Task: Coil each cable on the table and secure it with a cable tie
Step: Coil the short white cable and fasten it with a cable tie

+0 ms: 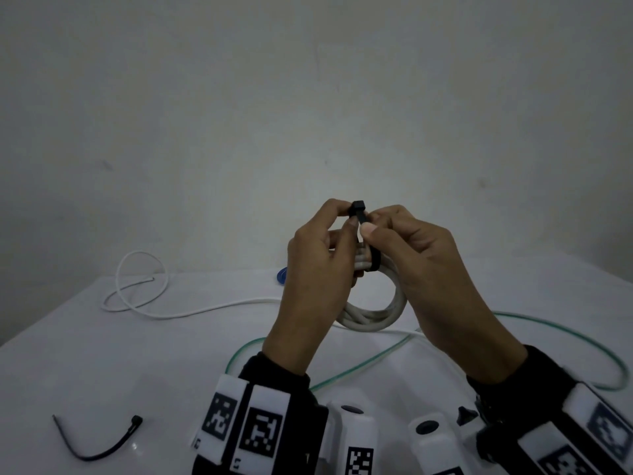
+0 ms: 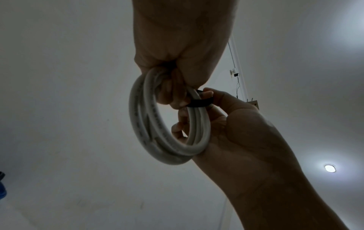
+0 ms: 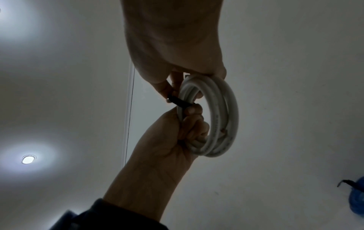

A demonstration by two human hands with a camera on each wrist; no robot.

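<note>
From the head view, the person holds a coil of thick white cable (image 1: 373, 313) up above the white table (image 1: 102, 354), both hands raised in front of the wall. A black cable tie (image 1: 368, 241) is looped round the top of the coil, its square head sticking up between the fingertips. The left hand (image 1: 315, 279) pinches the tie just under the head with thumb and forefinger, its other fingers curled through the coil. The right hand (image 1: 435, 269) pinches the tie from the other side, thumb on top. On the table lie a thin white cable (image 1: 144, 296) in loose loops to the left, a green cable (image 1: 565, 337) curving below and to the right of the hands, and a spare black tie (image 1: 102, 440) near the front left. Something blue (image 1: 281, 276) peeks out behind the left hand.

From the left wrist, the coil (image 2: 167, 132) hangs between both hands, the black band (image 2: 199, 103) crossing it beside the right hand's (image 2: 246, 140) fingertips, while the left hand (image 2: 181, 46) grips the top.

From the right wrist, the left hand (image 3: 173, 140) has its fingers curled round the coil (image 3: 218, 116), and the right hand (image 3: 173, 46) pinches the tie (image 3: 180, 102).
</note>
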